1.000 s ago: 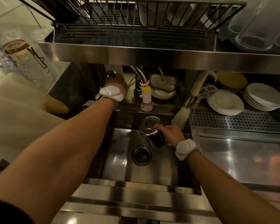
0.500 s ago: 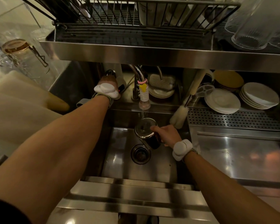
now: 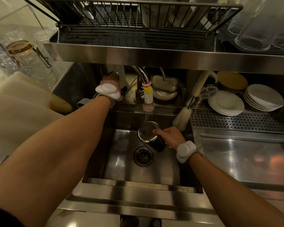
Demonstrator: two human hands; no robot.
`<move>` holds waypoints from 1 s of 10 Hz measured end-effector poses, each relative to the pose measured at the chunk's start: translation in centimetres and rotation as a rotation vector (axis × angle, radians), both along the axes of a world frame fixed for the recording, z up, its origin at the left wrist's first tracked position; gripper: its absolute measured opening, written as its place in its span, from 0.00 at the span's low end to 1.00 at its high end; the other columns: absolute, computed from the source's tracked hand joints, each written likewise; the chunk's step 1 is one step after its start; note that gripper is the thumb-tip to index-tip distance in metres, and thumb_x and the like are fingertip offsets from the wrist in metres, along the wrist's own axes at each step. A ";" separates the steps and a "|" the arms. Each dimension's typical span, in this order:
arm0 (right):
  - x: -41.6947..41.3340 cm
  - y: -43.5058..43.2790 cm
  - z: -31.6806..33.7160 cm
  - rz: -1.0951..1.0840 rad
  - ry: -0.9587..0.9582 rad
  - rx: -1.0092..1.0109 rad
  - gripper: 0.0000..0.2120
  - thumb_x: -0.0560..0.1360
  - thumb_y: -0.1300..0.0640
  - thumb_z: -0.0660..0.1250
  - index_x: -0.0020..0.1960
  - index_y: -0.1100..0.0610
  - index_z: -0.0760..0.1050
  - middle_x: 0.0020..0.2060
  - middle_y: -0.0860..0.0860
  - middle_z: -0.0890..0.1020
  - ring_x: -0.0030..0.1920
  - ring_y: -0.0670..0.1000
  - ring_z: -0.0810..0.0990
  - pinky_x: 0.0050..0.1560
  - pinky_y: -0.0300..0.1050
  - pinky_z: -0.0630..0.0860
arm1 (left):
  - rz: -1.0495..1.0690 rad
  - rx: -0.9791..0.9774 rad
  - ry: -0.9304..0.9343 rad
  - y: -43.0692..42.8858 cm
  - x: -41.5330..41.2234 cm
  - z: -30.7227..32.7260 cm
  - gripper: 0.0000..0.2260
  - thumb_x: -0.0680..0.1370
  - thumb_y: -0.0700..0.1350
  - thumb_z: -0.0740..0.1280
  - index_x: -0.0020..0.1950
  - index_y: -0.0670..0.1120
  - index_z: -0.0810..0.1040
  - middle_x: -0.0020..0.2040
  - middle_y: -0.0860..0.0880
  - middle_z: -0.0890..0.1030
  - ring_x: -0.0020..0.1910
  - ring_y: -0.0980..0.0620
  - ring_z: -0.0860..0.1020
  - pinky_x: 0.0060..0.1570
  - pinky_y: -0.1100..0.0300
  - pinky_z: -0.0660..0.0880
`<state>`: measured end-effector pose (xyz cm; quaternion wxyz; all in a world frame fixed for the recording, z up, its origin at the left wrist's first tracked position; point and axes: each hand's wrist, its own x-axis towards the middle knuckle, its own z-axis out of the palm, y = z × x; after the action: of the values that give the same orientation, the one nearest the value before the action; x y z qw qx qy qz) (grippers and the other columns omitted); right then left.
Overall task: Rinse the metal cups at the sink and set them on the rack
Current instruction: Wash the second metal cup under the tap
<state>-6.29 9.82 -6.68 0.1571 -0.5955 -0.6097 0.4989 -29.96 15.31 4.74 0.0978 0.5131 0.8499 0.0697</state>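
My right hand [image 3: 170, 135] grips a metal cup [image 3: 148, 133] over the steel sink [image 3: 143, 167], its mouth tilted up under the tap's white spout [image 3: 148, 99]. A thin stream of water falls from the spout into the cup. My left hand [image 3: 111, 78] reaches to the back left of the sink under the shelf and rests on the tap handle there; its fingers are mostly hidden. The wire dish rack [image 3: 134, 15] stands on the shelf above the sink.
Stacked white plates [image 3: 262, 99] and a bottle brush [image 3: 184, 117] sit right of the tap. Upturned glasses [image 3: 256, 30] stand at the shelf's right end, a glass jar [image 3: 26, 58] at left. The drain [image 3: 143, 155] lies below the cup. A perforated draining board [image 3: 236, 118] lies to the right.
Water now runs from the spout into the cup. My left hand has reached further back under the shelf. The cup has stayed under the tap in my right hand.
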 end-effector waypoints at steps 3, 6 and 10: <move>0.1 1.8 -0.2 -0.025 -0.005 -0.009 0.23 0.72 0.45 0.69 0.24 0.56 0.71 0.22 0.50 0.73 0.25 0.46 0.70 0.32 0.39 0.67 | -0.160 0.001 0.029 1.7 -1.7 -1.3 0.20 0.80 0.39 0.59 0.72 0.36 0.64 0.73 0.38 0.66 0.73 0.41 0.65 0.70 0.53 0.63; 0.2 2.3 -0.3 -0.028 0.014 -0.033 0.21 0.73 0.45 0.69 0.26 0.56 0.71 0.24 0.51 0.73 0.26 0.47 0.70 0.31 0.38 0.66 | -0.066 0.059 0.174 3.0 0.1 -1.0 0.16 0.81 0.42 0.59 0.66 0.37 0.71 0.65 0.35 0.74 0.64 0.35 0.74 0.61 0.46 0.71; 0.2 2.1 -0.2 -0.011 0.013 -0.026 0.21 0.73 0.46 0.68 0.27 0.56 0.71 0.24 0.52 0.73 0.27 0.47 0.71 0.32 0.39 0.68 | -0.076 0.051 0.161 3.3 0.3 -0.9 0.17 0.80 0.43 0.61 0.67 0.36 0.70 0.66 0.34 0.72 0.65 0.35 0.72 0.63 0.45 0.70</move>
<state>-6.10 11.94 -6.91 0.1562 -0.5976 -0.5988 0.5099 -29.62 18.58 3.85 0.0184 0.5512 0.8329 0.0460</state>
